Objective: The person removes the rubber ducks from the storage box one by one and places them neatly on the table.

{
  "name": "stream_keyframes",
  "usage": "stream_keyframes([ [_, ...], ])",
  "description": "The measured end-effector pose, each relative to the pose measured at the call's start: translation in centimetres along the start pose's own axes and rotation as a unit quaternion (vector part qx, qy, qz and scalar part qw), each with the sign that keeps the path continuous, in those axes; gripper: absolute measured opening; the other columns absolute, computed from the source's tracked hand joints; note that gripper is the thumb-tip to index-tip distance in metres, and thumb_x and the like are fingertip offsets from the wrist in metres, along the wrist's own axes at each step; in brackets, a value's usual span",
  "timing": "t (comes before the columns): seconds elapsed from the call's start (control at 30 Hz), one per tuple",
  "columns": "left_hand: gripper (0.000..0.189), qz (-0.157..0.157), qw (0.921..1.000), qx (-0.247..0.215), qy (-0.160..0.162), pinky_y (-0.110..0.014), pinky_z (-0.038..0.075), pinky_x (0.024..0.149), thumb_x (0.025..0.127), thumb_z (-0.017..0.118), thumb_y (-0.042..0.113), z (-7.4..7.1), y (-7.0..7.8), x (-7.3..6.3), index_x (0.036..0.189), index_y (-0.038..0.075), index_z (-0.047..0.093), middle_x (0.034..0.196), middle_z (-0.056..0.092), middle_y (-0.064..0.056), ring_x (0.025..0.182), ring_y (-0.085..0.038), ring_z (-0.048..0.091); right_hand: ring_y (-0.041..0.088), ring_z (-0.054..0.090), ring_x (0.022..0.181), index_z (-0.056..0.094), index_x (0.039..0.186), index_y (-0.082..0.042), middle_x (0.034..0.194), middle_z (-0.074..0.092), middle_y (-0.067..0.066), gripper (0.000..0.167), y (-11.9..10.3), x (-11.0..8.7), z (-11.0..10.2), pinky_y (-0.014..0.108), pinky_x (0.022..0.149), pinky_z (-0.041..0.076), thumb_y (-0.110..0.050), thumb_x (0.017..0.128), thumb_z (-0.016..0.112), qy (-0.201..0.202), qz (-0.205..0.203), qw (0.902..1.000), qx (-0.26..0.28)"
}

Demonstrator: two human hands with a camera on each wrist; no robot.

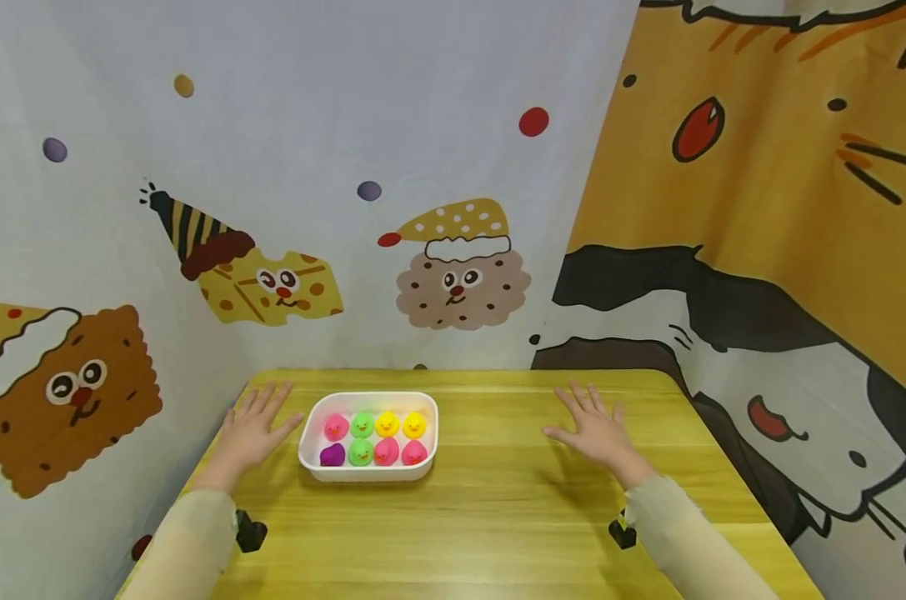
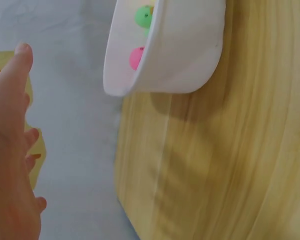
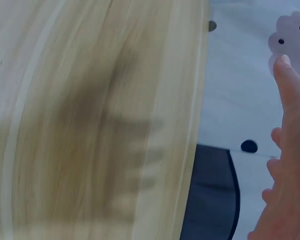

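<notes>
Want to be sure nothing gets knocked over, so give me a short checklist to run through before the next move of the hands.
1. Left hand free: ok, spread open and holding nothing.
2. Right hand free: ok, also spread and holding nothing.
3. White tub standing upright on the table: ok.
4. Toy ducks all inside the tub: ok for the eight in view, in two rows of four.
5. Left hand apart from the tub: ok, the left wrist view shows a gap.
6. Ducks loose enough to lift out: cannot tell from these views.
</notes>
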State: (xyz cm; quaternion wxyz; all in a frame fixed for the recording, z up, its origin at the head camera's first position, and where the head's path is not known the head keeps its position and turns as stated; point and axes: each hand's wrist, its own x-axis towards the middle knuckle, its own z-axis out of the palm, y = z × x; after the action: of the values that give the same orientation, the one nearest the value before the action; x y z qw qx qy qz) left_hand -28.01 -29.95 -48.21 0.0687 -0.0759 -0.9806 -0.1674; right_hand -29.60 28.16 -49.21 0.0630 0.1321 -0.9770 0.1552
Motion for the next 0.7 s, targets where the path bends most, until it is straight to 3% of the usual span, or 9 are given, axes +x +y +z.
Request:
stream_keyframes([
  [0.3,0.078,0.009,0.9987,-0.043,-0.026,-0.075,0.012,0.103,0.097,0.043,0.057,1.5,1.3,-0.3,0.153,0.007,0.025,0.152,0.027,-0.028,0.138,-0.054,0.015,0.046,0.013,0.143,0.035,0.151,-0.017,0.158,0.023,0.015,0.083,-3.3,1.9,-0.4,0.078,0.101,0.009,-0.066,0.087,0.055,-0.061,-0.05,0.9951,0.059],
  [0.53,0.08,-0.002,0.9951,-0.073,-0.067,-0.074,0.013,0.103,0.096,0.044,0.059,1.9,2.3,-0.9,0.153,0.006,0.025,0.151,0.029,-0.028,0.138,-0.053,0.016,0.043,0.024,0.14,0.04,0.148,-0.011,0.154,0.031,0.017,0.074,-5.9,4.0,-0.4,0.064,0.109,0.022,-0.054,0.091,0.059,-0.124,-0.101,0.983,0.09],
  [0.7,0.084,-0.027,0.9908,-0.102,-0.085,-0.073,0.014,0.104,0.094,0.05,0.057,2.2,2.3,-1.2,0.154,0.006,0.021,0.152,0.028,-0.028,0.138,-0.053,0.014,0.036,0.033,0.138,0.044,0.146,-0.01,0.15,0.038,0.016,0.067,-7.7,5.3,-0.7,0.056,0.11,0.027,-0.047,0.092,0.062,-0.166,-0.109,0.97,0.141],
])
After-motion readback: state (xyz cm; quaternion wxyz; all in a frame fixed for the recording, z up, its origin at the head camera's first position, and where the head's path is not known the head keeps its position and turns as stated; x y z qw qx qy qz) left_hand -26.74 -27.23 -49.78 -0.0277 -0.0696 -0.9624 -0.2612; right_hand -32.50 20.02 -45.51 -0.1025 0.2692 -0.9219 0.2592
